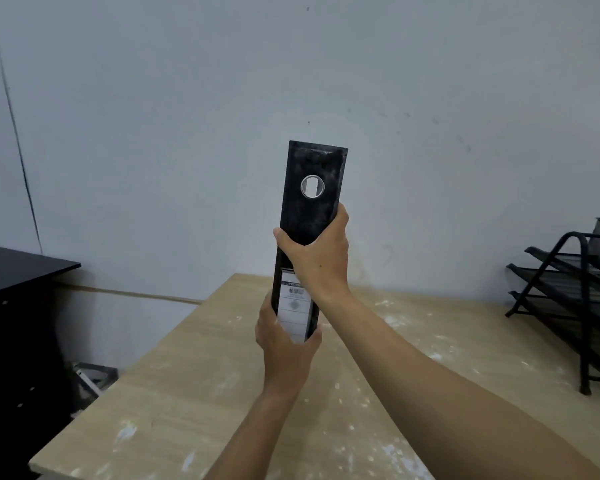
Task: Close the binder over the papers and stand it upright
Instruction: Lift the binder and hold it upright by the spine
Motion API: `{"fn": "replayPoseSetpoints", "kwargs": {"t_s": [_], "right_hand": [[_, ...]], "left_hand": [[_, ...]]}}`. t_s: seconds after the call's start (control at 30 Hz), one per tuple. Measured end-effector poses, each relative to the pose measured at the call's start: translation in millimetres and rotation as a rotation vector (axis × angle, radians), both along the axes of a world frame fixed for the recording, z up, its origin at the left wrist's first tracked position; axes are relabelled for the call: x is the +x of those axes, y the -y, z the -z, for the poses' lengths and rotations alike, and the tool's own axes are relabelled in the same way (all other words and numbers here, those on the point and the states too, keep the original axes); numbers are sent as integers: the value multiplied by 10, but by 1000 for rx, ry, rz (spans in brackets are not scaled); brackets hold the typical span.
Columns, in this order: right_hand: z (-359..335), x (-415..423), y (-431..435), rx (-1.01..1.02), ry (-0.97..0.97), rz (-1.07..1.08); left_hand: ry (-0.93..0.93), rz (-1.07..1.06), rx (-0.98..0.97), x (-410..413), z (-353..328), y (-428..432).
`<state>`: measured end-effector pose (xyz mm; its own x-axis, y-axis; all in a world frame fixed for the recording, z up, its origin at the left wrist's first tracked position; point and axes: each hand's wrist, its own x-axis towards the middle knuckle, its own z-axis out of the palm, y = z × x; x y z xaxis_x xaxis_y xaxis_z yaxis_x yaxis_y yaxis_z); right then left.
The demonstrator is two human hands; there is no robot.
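Judging by its stiff, thick spine, the binder (310, 216) is likely weighty; it is clasped mid-spine by the right hand (321, 258) and at the bottom by the left hand (284, 344).

Black binder (310, 209) closed, near upright, spine facing camera, white label low, ring hole high.

An office or small storeroom under fit-out is indicated. A lever-arch binder (310, 216) with a labelled spine is seen above a light wooden desk (194, 386) flecked with white paint. A black wire-mesh stacking letter tray (568, 292) is placed on the desk's right side. A black cabinet (18, 327) is positioned at left against a plain, scuffed wall (187, 116).
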<state>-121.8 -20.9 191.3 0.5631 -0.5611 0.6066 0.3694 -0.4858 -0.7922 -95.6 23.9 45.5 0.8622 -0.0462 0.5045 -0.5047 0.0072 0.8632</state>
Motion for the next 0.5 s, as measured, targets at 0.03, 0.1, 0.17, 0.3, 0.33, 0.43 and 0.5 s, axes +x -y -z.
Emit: {"fn": "replayPoseSetpoints", "kwargs": {"t_s": [0.03, 0.1, 0.17, 0.3, 0.33, 0.43, 0.5], "right_hand": [[-9, 89, -15, 1, -1, 4], [-11, 291, -43, -3, -2, 13], [0, 519, -63, -4, -10, 24], [37, 1014, -83, -2, -36, 36], [50, 1123, -88, -2, -45, 36], [98, 1507, -115, -3, -65, 35], [107, 1728, -135, -2, -66, 31]], "left_hand": [[9, 3, 0, 110, 6, -21], [20, 6, -3, 335, 4, -52], [16, 18, -2, 580, 11, -60], [5, 34, 15, 1069, 73, -59], [-9, 40, 20, 1173, 89, -60], [-18, 31, 31, 1532, 147, -87], [-5, 17, 37, 1765, 152, -129]]}}
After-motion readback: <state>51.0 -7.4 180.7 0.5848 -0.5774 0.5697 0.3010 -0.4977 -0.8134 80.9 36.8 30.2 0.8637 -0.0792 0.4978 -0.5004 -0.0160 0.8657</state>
